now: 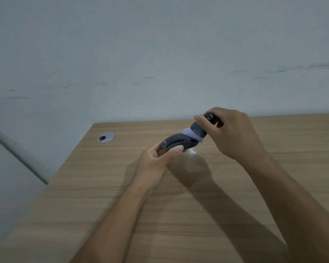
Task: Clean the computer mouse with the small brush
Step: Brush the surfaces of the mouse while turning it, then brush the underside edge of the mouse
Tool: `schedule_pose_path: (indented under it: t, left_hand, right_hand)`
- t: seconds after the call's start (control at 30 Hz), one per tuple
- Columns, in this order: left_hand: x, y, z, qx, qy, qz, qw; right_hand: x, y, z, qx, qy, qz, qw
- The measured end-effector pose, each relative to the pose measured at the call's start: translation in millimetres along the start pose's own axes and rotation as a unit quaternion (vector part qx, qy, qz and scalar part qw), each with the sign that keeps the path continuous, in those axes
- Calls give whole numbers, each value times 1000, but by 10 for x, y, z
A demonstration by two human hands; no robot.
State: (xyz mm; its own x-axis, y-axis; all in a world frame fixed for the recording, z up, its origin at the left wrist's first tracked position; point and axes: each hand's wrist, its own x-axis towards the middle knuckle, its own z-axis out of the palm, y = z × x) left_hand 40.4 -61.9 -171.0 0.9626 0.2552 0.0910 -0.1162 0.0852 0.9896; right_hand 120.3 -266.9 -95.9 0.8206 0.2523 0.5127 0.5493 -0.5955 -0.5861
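My left hand [156, 160] holds a dark grey computer mouse [177, 142] above the wooden desk, gripped between thumb and fingers, its rear end toward the left. My right hand [234, 133] grips a small brush [199, 130] with a dark stubby handle and pale lilac bristles. The bristles press on the mouse's upper right end. The brush tilts down to the left. Part of the handle is hidden inside my right fingers.
The wooden desk [160, 215] stands against a pale wall. A round silver cable grommet [106, 137] sits near the desk's back left corner. The desk's left edge runs diagonally toward the lower left.
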Motion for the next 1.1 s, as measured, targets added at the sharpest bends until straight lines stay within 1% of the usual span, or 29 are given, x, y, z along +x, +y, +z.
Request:
schedule_pose_path:
  t: [0.07,0.13,0.17,0.23,0.3,0.37,0.43,0.53,0.6,0.67,0.73,0.83,0.97,1.07,1.1]
  left_hand:
    - [-6,7,0,-31,0,-11,999]
    - [-4,52,-1,-49,6,-28,998]
    - [-1,66,-9,-48,6,-33,998]
    - [4,78,-16,-48,5,-35,998]
    - [21,78,-37,-55,13,-37,998]
    - [35,85,-73,-64,17,-34,997]
    - [35,70,-138,-47,35,-29,998]
    - [-32,52,-253,36,91,-31,995]
    - [-80,38,-320,129,117,-34,984]
    - [-141,35,-359,194,142,-40,970]
    - [-187,-26,-402,228,161,-35,960]
    - [-257,-139,-415,273,192,-37,942]
    - [-323,-182,-376,380,230,-23,896]
    - [-399,-195,-290,467,252,-29,847]
    - [-412,-205,-266,484,255,-33,836]
  right_hand:
    - [-2,61,48,-38,23,1,999]
    - [-16,60,46,-38,33,5,999]
    - [-16,35,31,-20,39,16,999]
    - [-11,-41,-13,52,50,49,996]
    - [-11,-110,-14,118,36,64,990]
    - [-40,-154,34,131,17,64,989]
    - [-72,-148,86,114,28,64,991]
    - [-169,-84,120,92,36,71,993]
    - [-280,-77,160,67,15,66,995]
    - [-399,-76,251,26,-13,42,999]
    - [-501,-81,378,-14,-37,25,999]
    - [-630,-98,571,-62,-49,21,997]
    - [-776,-230,750,-114,-82,22,990]
    - [-875,-235,796,-176,-116,15,977]
    - [-900,-214,820,-191,-132,12,973]
